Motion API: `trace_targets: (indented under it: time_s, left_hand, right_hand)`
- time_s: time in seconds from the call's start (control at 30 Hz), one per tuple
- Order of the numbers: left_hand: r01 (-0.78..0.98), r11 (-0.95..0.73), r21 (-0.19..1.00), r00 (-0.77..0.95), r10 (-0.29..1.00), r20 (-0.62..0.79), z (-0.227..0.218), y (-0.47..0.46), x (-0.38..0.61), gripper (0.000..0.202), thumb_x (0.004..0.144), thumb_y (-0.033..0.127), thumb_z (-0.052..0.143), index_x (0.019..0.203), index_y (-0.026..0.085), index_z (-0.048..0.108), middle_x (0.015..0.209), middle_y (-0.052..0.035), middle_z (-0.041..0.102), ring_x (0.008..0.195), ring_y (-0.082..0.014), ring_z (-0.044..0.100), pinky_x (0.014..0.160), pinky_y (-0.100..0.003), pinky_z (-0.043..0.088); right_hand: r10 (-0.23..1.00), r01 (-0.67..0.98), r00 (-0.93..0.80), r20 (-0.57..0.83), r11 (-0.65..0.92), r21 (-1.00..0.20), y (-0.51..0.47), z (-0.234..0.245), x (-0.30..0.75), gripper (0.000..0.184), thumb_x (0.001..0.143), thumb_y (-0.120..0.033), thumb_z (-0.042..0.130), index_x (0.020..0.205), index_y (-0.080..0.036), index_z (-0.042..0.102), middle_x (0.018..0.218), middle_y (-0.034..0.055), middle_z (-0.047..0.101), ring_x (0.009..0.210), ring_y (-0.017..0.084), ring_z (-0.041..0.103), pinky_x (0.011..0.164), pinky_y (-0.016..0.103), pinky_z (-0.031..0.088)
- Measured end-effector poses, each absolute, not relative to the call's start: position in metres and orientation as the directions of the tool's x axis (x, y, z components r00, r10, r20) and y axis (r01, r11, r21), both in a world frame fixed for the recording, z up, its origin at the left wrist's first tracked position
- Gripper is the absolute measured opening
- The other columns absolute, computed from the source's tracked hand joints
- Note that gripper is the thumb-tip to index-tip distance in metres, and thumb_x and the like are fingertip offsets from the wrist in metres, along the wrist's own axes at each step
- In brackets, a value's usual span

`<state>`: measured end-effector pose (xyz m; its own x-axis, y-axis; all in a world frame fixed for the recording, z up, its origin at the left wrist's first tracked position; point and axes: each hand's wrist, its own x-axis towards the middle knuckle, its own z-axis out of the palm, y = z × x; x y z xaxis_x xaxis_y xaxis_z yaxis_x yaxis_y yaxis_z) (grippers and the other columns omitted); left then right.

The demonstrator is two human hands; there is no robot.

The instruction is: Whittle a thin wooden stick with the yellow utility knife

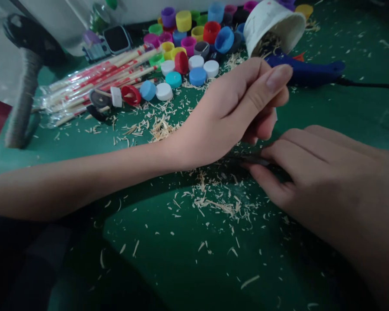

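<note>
Left hand (240, 101) curled closed around small white piece (275, 116), mostly hidden, shape cannot be told. Right hand (314, 168) pinches thin dark-grey blade-like tool (257, 160) between thumb and forefinger, just below left hand, tip hidden. Pale curled wood shavings (162, 128) scattered on green tabletop (359, 110). Beyond left hand: multicoloured round plastic bottle caps (198, 76), tipped white paper cup (262, 23), blue plastic-bodied tool (311, 72) with black cord (369, 84).

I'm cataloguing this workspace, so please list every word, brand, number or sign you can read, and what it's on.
There is no readable text in this picture.
Wrapped sticks: red markings, too blurred to read.
White cup: faint specks, no legible print.
Small dark screen: nothing readable.
Colored caps: no legible letters.
</note>
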<state>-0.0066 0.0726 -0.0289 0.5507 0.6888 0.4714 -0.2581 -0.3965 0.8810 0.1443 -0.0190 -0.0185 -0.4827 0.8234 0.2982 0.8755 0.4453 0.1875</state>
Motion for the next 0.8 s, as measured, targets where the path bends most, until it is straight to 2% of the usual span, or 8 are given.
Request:
trace_targets:
  time_s: [0.23, 0.4, 0.47, 0.57, 0.6, 0.67, 0.8]
  left_hand:
    - [-0.232, -0.412, 0.881, 0.569, 0.678, 0.466, -0.026, 0.072, -0.008, 0.028, 0.098, 0.019, 0.031, 0.08, 0.01, 0.049, 0.056, 0.0057, 0.05, 0.051, -0.0003, 0.053, 0.046, -0.01, 0.04]
    - [-0.229, -0.407, 0.884, 0.579, 0.674, 0.459, -0.023, 0.068, -0.009, 0.025, 0.097, 0.013, 0.031, 0.079, 0.009, 0.049, 0.056, 0.007, 0.048, 0.049, 0.0007, 0.052, 0.045, -0.009, 0.039]
    - [-0.263, -0.41, 0.873, 0.562, 0.671, 0.484, -0.023, 0.067, -0.009, 0.026, 0.097, 0.015, 0.032, 0.078, 0.008, 0.049, 0.054, 0.0073, 0.048, 0.048, 0.0012, 0.051, 0.044, -0.008, 0.038]
    - [-0.231, -0.39, 0.891, 0.582, 0.679, 0.448, -0.021, 0.067, -0.009, 0.027, 0.097, 0.015, 0.03, 0.079, 0.009, 0.048, 0.056, 0.0071, 0.047, 0.051, 0.0014, 0.052, 0.047, -0.008, 0.039]
    - [-0.15, -0.357, 0.922, 0.624, 0.689, 0.368, -0.021, 0.066, -0.01, 0.025, 0.097, 0.012, 0.03, 0.082, 0.008, 0.049, 0.057, 0.0063, 0.049, 0.054, 0.0003, 0.053, 0.052, -0.011, 0.043]
    - [-0.209, -0.388, 0.898, 0.582, 0.688, 0.433, -0.02, 0.066, -0.01, 0.028, 0.099, 0.016, 0.031, 0.078, 0.01, 0.048, 0.054, 0.0058, 0.051, 0.047, 0.0007, 0.049, 0.047, -0.011, 0.039]
    - [-0.166, -0.403, 0.9, 0.583, 0.696, 0.42, -0.022, 0.068, -0.011, 0.028, 0.099, 0.015, 0.033, 0.077, 0.012, 0.049, 0.06, 0.0049, 0.052, 0.052, -0.0007, 0.055, 0.049, -0.012, 0.039]
  right_hand:
    - [0.818, 0.872, -0.487, 0.306, 0.439, 0.216, -0.019, -0.017, 0.141, 0.016, 0.085, -0.024, 0.053, 0.069, -0.02, 0.052, 0.061, 0.0023, 0.045, 0.063, 0.019, 0.044, 0.048, 0.03, 0.024]
    - [0.758, 0.835, -0.55, 0.35, 0.501, 0.229, -0.018, -0.018, 0.14, 0.017, 0.083, -0.02, 0.052, 0.066, -0.02, 0.049, 0.06, 0.0019, 0.044, 0.06, 0.017, 0.041, 0.047, 0.029, 0.025]
    - [0.778, 0.846, -0.533, 0.331, 0.492, 0.207, -0.016, -0.019, 0.141, 0.015, 0.083, -0.021, 0.053, 0.068, -0.02, 0.05, 0.061, 0.0017, 0.045, 0.062, 0.017, 0.044, 0.047, 0.029, 0.025]
    - [0.853, 0.888, -0.461, 0.245, 0.442, 0.13, -0.01, -0.02, 0.142, 0.012, 0.085, -0.029, 0.053, 0.077, -0.021, 0.055, 0.064, 0.0017, 0.048, 0.065, 0.018, 0.048, 0.045, 0.028, 0.021]
    - [0.872, 0.898, -0.439, 0.217, 0.429, 0.098, -0.007, -0.02, 0.143, 0.012, 0.086, -0.031, 0.052, 0.08, -0.022, 0.056, 0.065, 0.0017, 0.049, 0.064, 0.018, 0.049, 0.045, 0.028, 0.02]
    - [0.893, 0.912, -0.409, 0.185, 0.408, 0.046, -0.003, -0.02, 0.144, 0.013, 0.085, -0.034, 0.052, 0.082, -0.023, 0.059, 0.065, 0.0015, 0.05, 0.061, 0.017, 0.048, 0.044, 0.027, 0.018]
    - [0.896, 0.915, -0.4, 0.193, 0.401, 0.036, -0.003, -0.021, 0.147, 0.014, 0.084, -0.036, 0.053, 0.082, -0.023, 0.06, 0.066, 0.0017, 0.052, 0.059, 0.017, 0.048, 0.045, 0.028, 0.017]
